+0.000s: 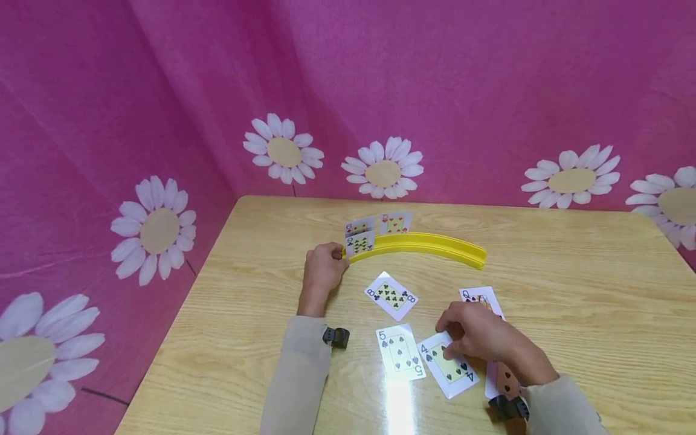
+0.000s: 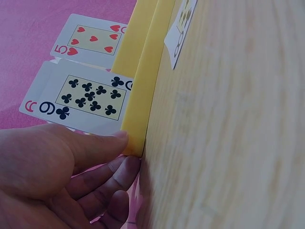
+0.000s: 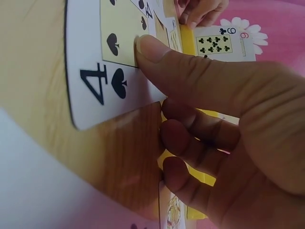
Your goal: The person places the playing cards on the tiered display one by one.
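My left hand (image 1: 323, 269) pinches the left end of a curved yellow card holder (image 1: 437, 243), thumb on its front in the left wrist view. Upright in the holder stand a nine of clubs (image 1: 360, 244), a six of diamonds (image 1: 359, 226) partly behind it, and a five of hearts (image 1: 396, 223). My right hand (image 1: 481, 332) pinches the four of spades (image 3: 90, 83) at its edge, thumb flat on its face. Just left of that card lies a five of spades (image 1: 399, 350). An eight of clubs (image 1: 390, 296) lies face up between holder and hands.
Beyond my right hand lies a queen (image 1: 483, 296), partly covered by the hand. Another card (image 1: 492, 380) shows under the right wrist, mostly hidden. The wooden table (image 1: 261, 266) ends at a pink cloth (image 1: 462, 90) with white flowers behind and at left.
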The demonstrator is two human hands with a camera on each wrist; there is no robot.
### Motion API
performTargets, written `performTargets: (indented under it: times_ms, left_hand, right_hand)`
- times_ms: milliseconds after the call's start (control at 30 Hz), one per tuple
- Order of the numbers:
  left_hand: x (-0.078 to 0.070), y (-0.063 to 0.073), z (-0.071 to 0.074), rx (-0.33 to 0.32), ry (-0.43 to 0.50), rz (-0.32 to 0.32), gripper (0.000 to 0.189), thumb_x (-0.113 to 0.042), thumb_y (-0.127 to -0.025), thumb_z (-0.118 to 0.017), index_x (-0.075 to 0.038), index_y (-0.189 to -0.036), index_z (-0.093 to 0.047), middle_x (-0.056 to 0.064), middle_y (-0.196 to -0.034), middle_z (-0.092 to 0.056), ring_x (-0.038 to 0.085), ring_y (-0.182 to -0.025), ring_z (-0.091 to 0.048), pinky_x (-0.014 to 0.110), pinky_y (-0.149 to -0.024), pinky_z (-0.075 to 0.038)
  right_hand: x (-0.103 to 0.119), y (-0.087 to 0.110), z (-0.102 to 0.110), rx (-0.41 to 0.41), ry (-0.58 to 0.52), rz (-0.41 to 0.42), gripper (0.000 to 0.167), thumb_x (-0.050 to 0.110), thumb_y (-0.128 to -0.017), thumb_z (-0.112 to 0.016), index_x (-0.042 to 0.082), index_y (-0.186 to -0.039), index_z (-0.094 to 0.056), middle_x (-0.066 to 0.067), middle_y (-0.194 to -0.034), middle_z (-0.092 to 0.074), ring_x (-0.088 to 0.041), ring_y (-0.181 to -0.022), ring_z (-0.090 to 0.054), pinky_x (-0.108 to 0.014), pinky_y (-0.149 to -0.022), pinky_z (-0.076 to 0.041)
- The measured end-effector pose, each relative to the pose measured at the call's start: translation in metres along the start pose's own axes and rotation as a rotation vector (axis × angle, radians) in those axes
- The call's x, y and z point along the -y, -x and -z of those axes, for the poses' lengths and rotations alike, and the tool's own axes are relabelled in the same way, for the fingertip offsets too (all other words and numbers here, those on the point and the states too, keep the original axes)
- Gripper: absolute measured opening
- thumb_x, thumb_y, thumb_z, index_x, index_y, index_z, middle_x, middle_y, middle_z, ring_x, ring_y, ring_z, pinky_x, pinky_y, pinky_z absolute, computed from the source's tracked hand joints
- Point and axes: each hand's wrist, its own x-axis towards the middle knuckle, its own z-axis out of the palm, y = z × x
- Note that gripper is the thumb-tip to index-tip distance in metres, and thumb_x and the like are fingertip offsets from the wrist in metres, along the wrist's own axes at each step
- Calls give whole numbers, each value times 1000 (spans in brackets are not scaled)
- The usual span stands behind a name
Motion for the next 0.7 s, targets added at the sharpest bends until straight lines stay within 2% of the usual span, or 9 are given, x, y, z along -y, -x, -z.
performTargets:
  times_ms: [133, 567, 700]
  left_hand:
    - [0, 0, 0, 0, -2, -1, 32, -8, -89, -76, -4, -121, -71, 9, -102, -70, 20, -94, -63, 36, -83, -52]
    - [-1, -1, -1, -1, -4, 14, 32, -8, -88, -76, -4, -120, -71, 8, -102, -70, 20, -94, -62, 36, -84, -51]
    - [-1, -1, -1, 0, -8, 10, 32, -8, -89, -76, -4, -120, -72, 9, -102, -70, 20, -95, -63, 37, -84, -52]
  right_hand:
    - [0, 0, 0, 3, 6, -17, 36, 14, -69, -92, 17, -101, -75, 8, -86, -58, -16, -81, -50, -31, -73, -45]
    - [0, 1, 0, -40, 38, 33, 34, 11, -69, -92, 18, -94, -70, 9, -83, -58, -14, -78, -50, -30, -70, -44]
    - [2, 1, 0, -62, 26, 25, 31, 7, -71, -90, 19, -93, -70, 10, -83, -60, -14, -78, -51, -31, -72, -45]
